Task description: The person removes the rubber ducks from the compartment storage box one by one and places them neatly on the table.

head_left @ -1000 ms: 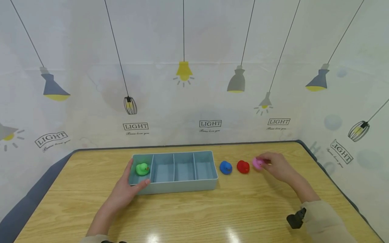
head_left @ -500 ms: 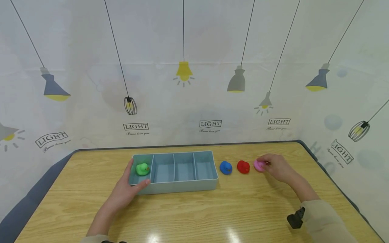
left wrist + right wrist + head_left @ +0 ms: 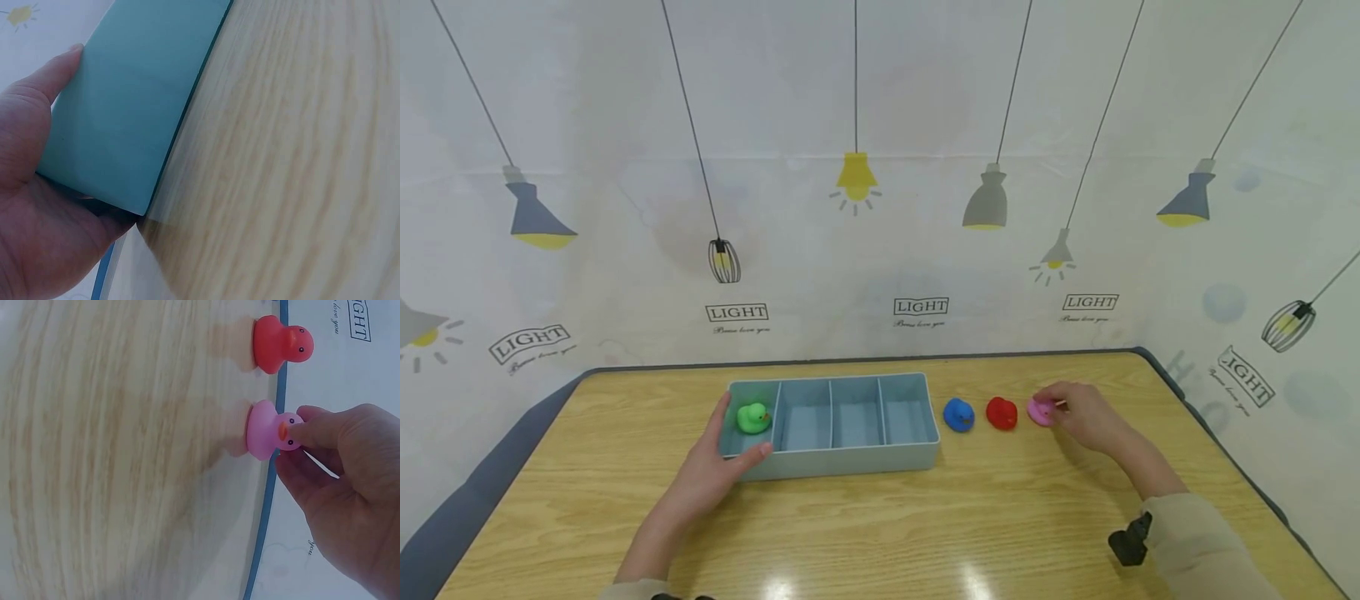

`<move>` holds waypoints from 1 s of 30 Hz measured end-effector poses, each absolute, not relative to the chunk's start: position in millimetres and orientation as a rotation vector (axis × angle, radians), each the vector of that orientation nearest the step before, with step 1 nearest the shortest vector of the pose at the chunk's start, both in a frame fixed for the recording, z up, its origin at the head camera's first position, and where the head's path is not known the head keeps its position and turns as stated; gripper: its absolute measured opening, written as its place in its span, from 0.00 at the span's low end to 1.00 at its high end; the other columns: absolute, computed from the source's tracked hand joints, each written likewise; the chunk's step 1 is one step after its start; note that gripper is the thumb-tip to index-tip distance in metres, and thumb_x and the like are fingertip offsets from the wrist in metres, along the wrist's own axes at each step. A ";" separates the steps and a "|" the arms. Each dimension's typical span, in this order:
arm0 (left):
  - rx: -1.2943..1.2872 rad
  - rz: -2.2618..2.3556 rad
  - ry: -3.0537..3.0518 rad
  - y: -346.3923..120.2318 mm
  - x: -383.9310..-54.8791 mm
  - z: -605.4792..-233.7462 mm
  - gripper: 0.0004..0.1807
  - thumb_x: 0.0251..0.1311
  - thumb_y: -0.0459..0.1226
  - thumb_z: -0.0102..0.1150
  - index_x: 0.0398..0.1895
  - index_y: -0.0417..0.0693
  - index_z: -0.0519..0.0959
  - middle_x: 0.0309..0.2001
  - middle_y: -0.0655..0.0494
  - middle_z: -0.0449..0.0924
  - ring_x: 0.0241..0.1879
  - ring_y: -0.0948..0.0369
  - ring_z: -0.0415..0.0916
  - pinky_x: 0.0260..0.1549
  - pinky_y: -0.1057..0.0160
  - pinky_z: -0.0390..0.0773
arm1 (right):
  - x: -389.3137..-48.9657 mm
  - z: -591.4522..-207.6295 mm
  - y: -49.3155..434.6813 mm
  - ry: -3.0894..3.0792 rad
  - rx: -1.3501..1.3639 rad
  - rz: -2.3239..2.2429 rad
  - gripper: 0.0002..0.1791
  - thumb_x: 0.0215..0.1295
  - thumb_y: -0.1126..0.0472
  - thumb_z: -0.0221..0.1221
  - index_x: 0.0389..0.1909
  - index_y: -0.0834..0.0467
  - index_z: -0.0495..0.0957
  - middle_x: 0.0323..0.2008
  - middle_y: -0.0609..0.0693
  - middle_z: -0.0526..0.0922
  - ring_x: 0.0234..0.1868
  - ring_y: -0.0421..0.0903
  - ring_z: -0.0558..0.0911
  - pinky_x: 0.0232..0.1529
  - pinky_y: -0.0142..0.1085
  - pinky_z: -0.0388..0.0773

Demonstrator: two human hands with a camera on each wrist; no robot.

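Observation:
My left hand [image 3: 706, 475] holds the left end of a blue-grey box [image 3: 868, 461] with four side-by-side compartments, its thumb at the front rim and its fingers along the left end. A green rubber duck [image 3: 752, 418] sits in the leftmost compartment. Over on the right, my right hand [image 3: 1086, 414] pinches a pink rubber duck [image 3: 262, 430] by the head between thumb and fingers. That duck stands upright at the table surface in the right wrist view. The box's front wall [image 3: 134, 106] fills the upper part of the left wrist view, where its inside is hidden.
Between the box and the pink duck, a blue rubber duck [image 3: 958, 415] and a red rubber duck [image 3: 1002, 413] stand in a row. The wooden table [image 3: 880, 533] has a dark edge along the back, with a lamp-printed wall covering [image 3: 805, 108] behind it.
The pink duck and my right fingers have shifted slightly right and toward me. My left hand keeps its place on the box, and the other ducks stay put.

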State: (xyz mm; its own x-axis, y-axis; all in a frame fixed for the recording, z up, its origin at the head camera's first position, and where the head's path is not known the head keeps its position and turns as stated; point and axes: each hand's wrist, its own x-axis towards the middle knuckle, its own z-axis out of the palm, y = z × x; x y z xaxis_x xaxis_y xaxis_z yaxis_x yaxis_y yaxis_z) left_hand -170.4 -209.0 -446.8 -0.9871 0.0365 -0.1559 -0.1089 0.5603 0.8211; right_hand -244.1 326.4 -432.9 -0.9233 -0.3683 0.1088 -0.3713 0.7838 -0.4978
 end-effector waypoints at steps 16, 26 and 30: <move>-0.044 1.394 2.653 -208.8 -170.8 -446.7 0.62 0.67 0.56 0.64 0.84 0.50 0.29 0.80 0.31 0.37 0.77 0.33 0.40 0.72 0.33 0.48 | -246.0 -398.0 286.4 -2.902 0.668 0.972 0.21 0.66 0.76 0.59 0.60 0.68 0.79 0.59 0.66 0.81 0.59 0.68 0.78 0.59 0.60 0.76; -0.040 1.401 2.652 -208.8 -170.9 -448.3 0.62 0.66 0.58 0.64 0.84 0.52 0.28 0.80 0.31 0.38 0.78 0.33 0.39 0.72 0.33 0.47 | -241.4 -377.1 242.6 -2.910 0.764 0.979 0.22 0.67 0.72 0.62 0.62 0.64 0.79 0.63 0.62 0.79 0.63 0.64 0.76 0.61 0.57 0.76; -0.049 1.415 2.644 -209.4 -170.2 -447.5 0.62 0.66 0.57 0.64 0.84 0.53 0.28 0.81 0.32 0.37 0.78 0.34 0.38 0.73 0.33 0.46 | -242.9 -373.4 227.1 -2.891 0.839 0.972 0.22 0.67 0.72 0.62 0.62 0.64 0.79 0.63 0.62 0.78 0.64 0.63 0.76 0.61 0.57 0.77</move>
